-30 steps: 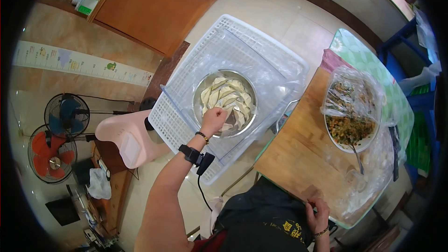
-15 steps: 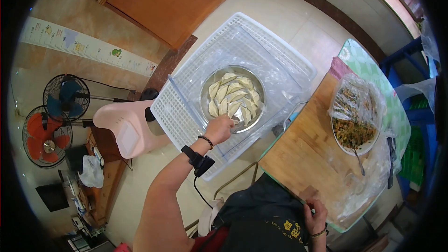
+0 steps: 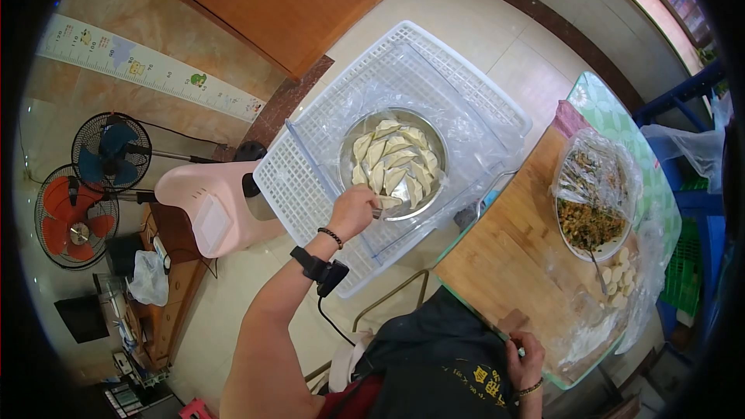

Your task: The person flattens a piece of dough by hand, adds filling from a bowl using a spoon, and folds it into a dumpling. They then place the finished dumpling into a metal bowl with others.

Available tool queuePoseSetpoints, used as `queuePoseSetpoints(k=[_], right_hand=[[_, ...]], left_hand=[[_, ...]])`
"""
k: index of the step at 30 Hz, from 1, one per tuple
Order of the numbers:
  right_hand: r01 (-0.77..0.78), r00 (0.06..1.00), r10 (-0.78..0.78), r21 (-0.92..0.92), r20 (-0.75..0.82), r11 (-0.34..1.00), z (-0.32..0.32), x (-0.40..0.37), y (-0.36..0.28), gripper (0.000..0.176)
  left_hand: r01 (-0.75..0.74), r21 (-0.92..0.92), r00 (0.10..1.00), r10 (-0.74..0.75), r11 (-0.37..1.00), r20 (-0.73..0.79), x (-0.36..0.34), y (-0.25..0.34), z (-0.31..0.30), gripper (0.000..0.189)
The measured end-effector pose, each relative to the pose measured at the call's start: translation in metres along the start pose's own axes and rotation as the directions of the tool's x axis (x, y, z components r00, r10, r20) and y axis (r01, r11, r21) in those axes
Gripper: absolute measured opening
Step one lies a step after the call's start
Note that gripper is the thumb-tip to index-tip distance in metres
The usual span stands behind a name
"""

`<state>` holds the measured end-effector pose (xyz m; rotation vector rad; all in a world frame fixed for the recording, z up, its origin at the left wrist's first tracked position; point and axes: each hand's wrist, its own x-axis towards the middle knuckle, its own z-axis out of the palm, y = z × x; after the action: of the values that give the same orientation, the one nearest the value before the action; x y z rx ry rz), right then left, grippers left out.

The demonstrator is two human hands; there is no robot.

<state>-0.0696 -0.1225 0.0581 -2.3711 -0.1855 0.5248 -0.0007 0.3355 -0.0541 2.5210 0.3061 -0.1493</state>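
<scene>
Handling the dumplings [image 3: 400,158] lightly is advised, lest those packed in the steel basin [image 3: 440,147] be squashed. At its seven o'clock, the left hand [image 3: 355,211] is placed, grip narrow; what is pinched cannot be told. Toward five o'clock, the right hand [image 3: 526,353] is curled at the table [image 3: 656,159], contents unclear.

The left hand [image 3: 355,212] hides part of the steel bowl [image 3: 347,159], plastic wrap [image 3: 594,157] partly covers the filling [image 3: 591,226], and the top edge cuts the cabinet [image 3: 275,8].
</scene>
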Motion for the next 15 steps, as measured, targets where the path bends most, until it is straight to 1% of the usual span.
queuePoseSetpoints(k=[1, 2, 4, 6, 8, 10, 15], right_hand=[[0.009, 1.0, -0.009, 0.002, -0.001, 1.0, 0.0, 0.0, 0.0, 0.015], [0.019, 1.0, -0.019, 0.004, -0.001, 1.0, 0.0, 0.001, 0.0, 0.015], [0.027, 1.0, -0.027, 0.009, 0.002, 1.0, 0.001, 0.002, 0.002, 0.015], [0.036, 0.999, -0.036, 0.013, 0.006, 0.999, 0.001, 0.003, 0.002, 0.015], [0.005, 1.0, -0.006, 0.049, 0.022, 0.999, 0.001, 0.004, 0.0, 0.014], [0.0, 1.0, -0.002, 0.041, 0.028, 0.999, 0.002, 0.004, -0.001, 0.014], [-0.001, 0.999, -0.001, 0.027, 0.054, 1.0, 0.003, 0.004, -0.001, 0.014]], left_hand=[[0.036, -0.043, 0.997, -0.039, 0.998, -0.073, -0.001, -0.002, -0.003, 0.013], [0.039, -0.043, 0.996, -0.042, 0.998, -0.076, -0.003, -0.003, -0.005, 0.013], [0.035, -0.105, 0.984, -0.053, 0.994, -0.173, -0.006, 0.001, -0.013, 0.015], [0.042, -0.132, 0.977, -0.068, 0.99, -0.2, -0.012, 0.004, -0.015, 0.015], [0.048, -0.16, 0.97, -0.085, 0.986, -0.229, -0.017, 0.008, -0.013, 0.014], [-0.002, -0.221, 0.955, -0.064, 0.975, -0.291, -0.023, 0.013, -0.009, 0.013], [-0.019, -0.249, 0.948, -0.061, 0.968, -0.311, -0.034, 0.011, 0.004, 0.012]])
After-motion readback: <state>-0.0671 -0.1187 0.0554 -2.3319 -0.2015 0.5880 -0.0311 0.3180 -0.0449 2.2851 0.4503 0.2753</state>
